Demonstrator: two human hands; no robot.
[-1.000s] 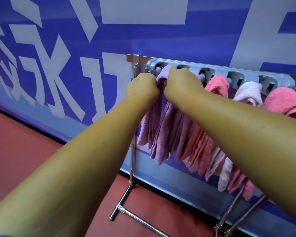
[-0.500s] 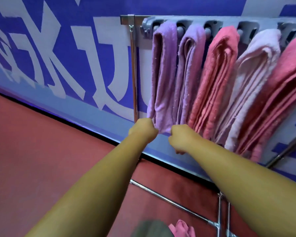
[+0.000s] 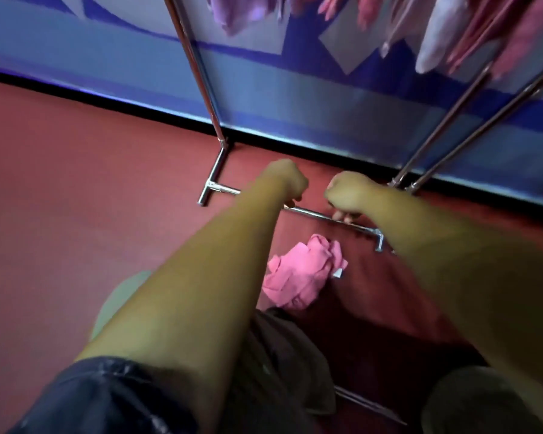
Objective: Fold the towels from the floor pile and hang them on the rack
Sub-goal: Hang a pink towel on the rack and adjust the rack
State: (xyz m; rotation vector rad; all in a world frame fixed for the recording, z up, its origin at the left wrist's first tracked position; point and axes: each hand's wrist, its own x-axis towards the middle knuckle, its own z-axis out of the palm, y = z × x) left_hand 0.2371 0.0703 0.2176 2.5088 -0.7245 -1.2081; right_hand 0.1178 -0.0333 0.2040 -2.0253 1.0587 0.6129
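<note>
Red carpet-like floor (image 3: 76, 198) fills most of what we're looking down at, with a blue wall (image 3: 295, 95) carrying pale grey shapes running along behind it and a black strip at the bottom where wall meets floor. Whole frame is pretty motion-blurred, so take the fine detail with a pinch of salt.

Our left hand (image 3: 282, 180) and right hand (image 3: 347, 192) are both stretched out in front, low down, near each other but not touching. Both are curled into loose fists with the fingers tucked together and under. We can't see anything held in either one, though the undersides are hidden, so no promises there. A couple of right fingertips (image 3: 342, 217) peek out underneath, right in line with the chrome metal rack (image 3: 213, 170) and its floor bar; can't tell if they're actually touching it.

That rack's upright pole climbs out of the top of the frame, and two more slanted chrome poles (image 3: 452, 120) sit on the right side. Along the top edge we get the dangling ends of the hung towels: lilac purple ones (image 3: 232, 14) on the left, then pale pink and deeper pink ones (image 3: 445, 36) towards the right.

Down on the floor, a crumpled bright pink towel (image 3: 301, 270) lies in a heap between our forearms, just on our side of the floor bar and below the hands. A dark sleeve (image 3: 91, 399) shows at bottom left, and some dark grey fabric (image 3: 282, 355) sits low in the middle.
</note>
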